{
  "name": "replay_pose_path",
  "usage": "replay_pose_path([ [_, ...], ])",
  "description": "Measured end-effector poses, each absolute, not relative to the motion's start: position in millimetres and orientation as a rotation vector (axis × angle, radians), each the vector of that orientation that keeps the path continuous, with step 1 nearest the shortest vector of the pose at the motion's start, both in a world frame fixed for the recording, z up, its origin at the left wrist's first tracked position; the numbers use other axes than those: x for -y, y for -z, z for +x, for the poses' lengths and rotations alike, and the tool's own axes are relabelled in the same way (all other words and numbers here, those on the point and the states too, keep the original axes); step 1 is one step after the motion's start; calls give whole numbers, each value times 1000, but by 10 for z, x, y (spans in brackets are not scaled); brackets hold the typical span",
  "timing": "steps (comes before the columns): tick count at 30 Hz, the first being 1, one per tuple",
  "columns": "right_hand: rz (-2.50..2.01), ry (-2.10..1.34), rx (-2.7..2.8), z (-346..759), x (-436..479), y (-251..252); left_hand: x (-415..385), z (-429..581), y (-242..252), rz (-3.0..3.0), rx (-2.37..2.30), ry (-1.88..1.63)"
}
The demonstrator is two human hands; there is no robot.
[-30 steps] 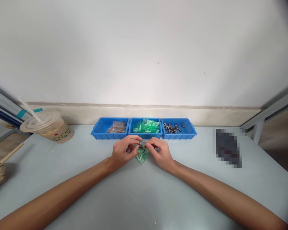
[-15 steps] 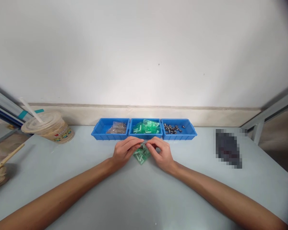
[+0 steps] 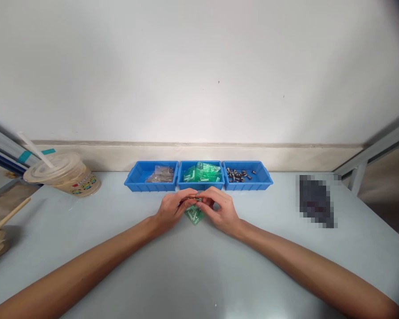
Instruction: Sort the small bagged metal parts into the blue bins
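Observation:
A green plastic bag (image 3: 194, 215) with pale pieces inside hangs or lies just below my fingertips. My left hand (image 3: 173, 209) pinches at the bag's top edge from the left. My right hand (image 3: 219, 210) pinches there from the right, its fingertips almost touching the left ones. The fingers cover the upper part of the bag, and a small dark thing between them is too small to make out. Just beyond my hands, the middle blue tray (image 3: 201, 184) holds green bags with pale pieces.
The left blue tray (image 3: 149, 187) holds clear bags with brownish contents; the right blue tray (image 3: 248, 186) holds small dark metal parts. A lidded drink cup (image 3: 75, 179) with a straw stands at the left. A dark pixelated item (image 3: 315, 199) lies at the right.
My fingertips have come closer together over the top of the bag and cover more of it. The whole view has shifted slightly.

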State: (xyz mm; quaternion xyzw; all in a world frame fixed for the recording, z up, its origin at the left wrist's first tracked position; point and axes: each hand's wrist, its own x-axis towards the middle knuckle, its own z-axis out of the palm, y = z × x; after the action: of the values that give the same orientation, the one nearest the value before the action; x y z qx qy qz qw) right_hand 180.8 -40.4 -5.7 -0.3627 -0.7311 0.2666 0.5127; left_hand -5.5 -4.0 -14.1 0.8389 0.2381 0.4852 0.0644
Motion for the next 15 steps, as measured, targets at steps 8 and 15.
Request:
replay_pose_path([
  [8,-973,-598,1708,1806,432,38,63,-69,68,2465,-720,-1480],
  [15,-950,-574,1732,1807,430,50,63,-17,-1,2583,-615,-1528],
])
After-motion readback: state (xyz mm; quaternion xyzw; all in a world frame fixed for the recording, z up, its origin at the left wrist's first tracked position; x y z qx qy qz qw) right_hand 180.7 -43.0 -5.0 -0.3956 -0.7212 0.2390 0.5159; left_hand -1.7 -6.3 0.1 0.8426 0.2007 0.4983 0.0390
